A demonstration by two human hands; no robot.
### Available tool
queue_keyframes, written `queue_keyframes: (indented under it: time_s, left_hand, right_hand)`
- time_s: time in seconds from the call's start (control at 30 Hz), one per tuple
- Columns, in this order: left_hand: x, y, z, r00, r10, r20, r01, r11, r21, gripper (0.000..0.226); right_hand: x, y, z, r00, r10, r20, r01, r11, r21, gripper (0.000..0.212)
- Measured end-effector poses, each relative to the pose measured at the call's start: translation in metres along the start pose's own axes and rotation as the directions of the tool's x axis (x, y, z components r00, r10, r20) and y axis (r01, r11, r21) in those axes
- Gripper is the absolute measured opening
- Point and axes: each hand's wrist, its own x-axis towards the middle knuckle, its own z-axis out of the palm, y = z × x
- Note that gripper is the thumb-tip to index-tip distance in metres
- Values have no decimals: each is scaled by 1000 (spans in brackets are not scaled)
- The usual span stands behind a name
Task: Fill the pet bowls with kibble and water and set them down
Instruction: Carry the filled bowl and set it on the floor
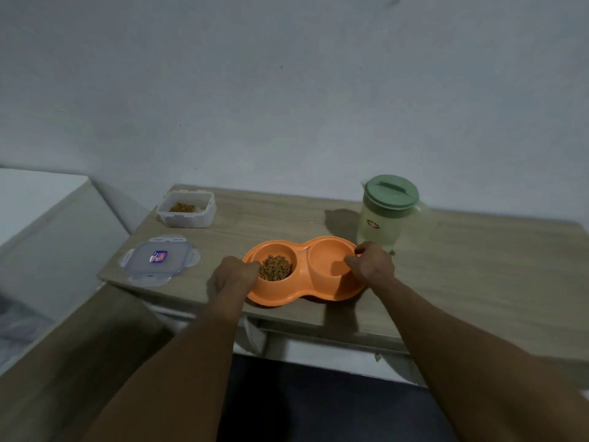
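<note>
Left hand (237,272): curled over the left end of the pet bowl (299,291), fingers hooked on the rim right beside the food side, holding it.
Right hand (371,264): clasps the opposite, right end, with its thumb on top of the rim and its fingers bent down over the edge of the right well.
Pet bowl: an orange two-well dish lying crosswise between the two hands, close to the front edge of the counter (478,266). From where I stand I cannot tell whether it rests there or is raised a little.
Kibble (275,267): a brown heap filling the left well, just beside the left hand's fingertips.
Right well: shows only orange inside. I cannot tell whether it holds water.
Pitcher (390,212): pale and translucent with a green lid on, upright just behind the right hand and the right end of the dish, near the wall (287,90).
Container (188,208): a clear square tub at the back left corner of the counter, open, with a little kibble left in the bottom, well apart from the left hand.
Tub lid (159,260): clear, with a small label and its clips splayed, lying flat at the left edge of the counter, in front of the container and to the left of the left hand.
</note>
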Motion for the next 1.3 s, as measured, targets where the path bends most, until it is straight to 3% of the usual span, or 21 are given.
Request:
queue_keyframes:
  time_s: [0.17, 0.37, 0.77, 1.03, 1.3]
  left_hand:
    - [-39, -6, 3, 998, 24, 50, -22, 999, -30, 44]
    - [-87, -16, 1, 985, 148, 94, -149, 989, 0, 44]
    - [-201, -47, 22, 903, 328, 277, -342, 940, 4, 32]
    - [-311, -30, 82, 791, 453, 412, -503, 864, 14, 34]
    - [-458, -5, 189, 662, 528, 532, -613, 790, -21, 29]
  right_hand:
    - [-36, 28, -23, 998, 42, -55, -40, 999, 32, 44]
    - [-96, 66, -46, 979, 124, -161, -104, 986, 131, 44]
    - [-238, 167, -89, 902, 308, -303, -232, 937, 261, 45]
    - [-315, 262, -150, 790, 459, -406, -338, 879, 336, 46]
    - [-378, 402, -243, 643, 589, -490, -416, 805, 423, 43]
